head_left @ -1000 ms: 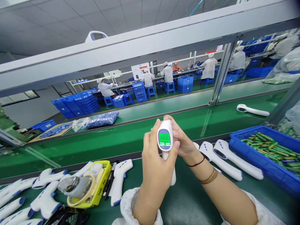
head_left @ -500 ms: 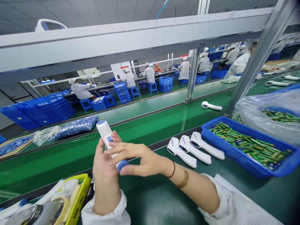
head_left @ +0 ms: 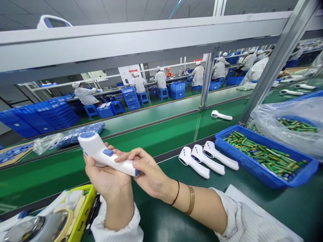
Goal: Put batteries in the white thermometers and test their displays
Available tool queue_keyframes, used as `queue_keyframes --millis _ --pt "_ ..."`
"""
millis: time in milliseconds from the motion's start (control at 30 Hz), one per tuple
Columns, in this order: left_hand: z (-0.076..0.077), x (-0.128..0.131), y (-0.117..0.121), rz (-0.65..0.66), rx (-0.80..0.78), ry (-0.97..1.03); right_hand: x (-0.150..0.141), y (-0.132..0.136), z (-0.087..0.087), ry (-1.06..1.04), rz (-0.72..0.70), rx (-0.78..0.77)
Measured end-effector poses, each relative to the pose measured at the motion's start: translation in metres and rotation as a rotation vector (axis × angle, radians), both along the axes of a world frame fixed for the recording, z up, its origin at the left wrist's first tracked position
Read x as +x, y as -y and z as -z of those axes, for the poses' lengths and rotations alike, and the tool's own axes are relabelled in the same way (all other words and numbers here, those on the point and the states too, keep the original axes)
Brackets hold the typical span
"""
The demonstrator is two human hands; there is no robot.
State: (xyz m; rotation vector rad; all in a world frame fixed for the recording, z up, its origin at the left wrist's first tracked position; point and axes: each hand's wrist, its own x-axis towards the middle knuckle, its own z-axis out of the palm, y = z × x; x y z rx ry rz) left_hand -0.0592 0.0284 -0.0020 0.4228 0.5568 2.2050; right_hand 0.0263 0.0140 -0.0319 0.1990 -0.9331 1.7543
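Note:
A white infrared thermometer (head_left: 97,148) with a blue trigger and blue end caps lies on its side across my two hands. My left hand (head_left: 108,179) cradles its head and body from below, palm up. With thumb and fingers, my right hand (head_left: 147,171) grips the handle near its blue end. The display faces away from me and is hidden. Right of my hands, three more white thermometers (head_left: 194,161) lie side by side on the dark green bench (head_left: 171,208).
A blue bin (head_left: 267,181) of green batteries (head_left: 262,154) stands at the right, beside a plastic bag (head_left: 302,134). A yellow basket (head_left: 84,215) sits at lower left. Beyond the bench, a green conveyor belt (head_left: 166,134) carries a thermometer (head_left: 221,115). A metal post (head_left: 275,60) rises at right.
The thermometer has turned from display-facing to lying sideways, and both hands moved left with it. My right hand now holds its handle end. The view has swung right. The belt thermometer slid slightly left.

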Motion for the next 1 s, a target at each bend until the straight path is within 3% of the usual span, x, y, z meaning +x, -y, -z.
queue_keyframes --millis 100,167,233,300,333,367,433,533,600,667,833,900,1000 --pt "-0.002 0.006 -0.001 -0.073 0.011 0.103 0.014 -0.014 -0.008 0.101 0.04 0.064" --pt "-0.002 0.01 -0.002 -0.094 0.014 0.064 0.043 -0.035 -0.015 0.344 0.096 0.222" --pt "0.0 0.012 -0.004 -0.077 0.0 0.011 0.084 -0.06 -0.018 0.856 0.221 0.434" --pt "0.003 0.012 -0.005 -0.055 -0.021 -0.02 0.122 -0.083 -0.014 1.55 0.336 0.576" --pt "0.005 0.012 -0.006 -0.063 -0.03 -0.029 0.137 -0.093 -0.008 1.884 0.368 0.517" --pt "0.006 0.012 -0.007 -0.078 -0.038 -0.037 0.147 -0.101 -0.001 2.064 0.406 0.442" --pt "0.009 0.011 -0.009 -0.106 -0.051 -0.055 0.155 -0.113 0.018 2.267 0.447 0.289" --pt "0.01 0.01 -0.01 -0.122 -0.05 -0.088 0.149 -0.118 0.041 2.299 0.498 0.19" --pt "0.011 0.01 -0.01 -0.13 -0.041 -0.103 0.145 -0.116 0.044 2.224 0.555 0.208" --pt "0.01 0.011 -0.01 -0.14 -0.026 -0.117 0.146 -0.112 0.035 2.082 0.599 0.282" --pt "0.01 0.014 -0.012 -0.142 -0.004 -0.138 0.154 -0.104 -0.005 1.687 0.719 0.49" --pt "0.01 0.015 -0.014 -0.121 -0.001 -0.155 0.153 -0.104 -0.014 1.456 0.787 0.481" --pt "0.011 0.018 -0.017 -0.103 -0.01 -0.174 0.148 -0.108 -0.018 1.041 0.893 0.322"
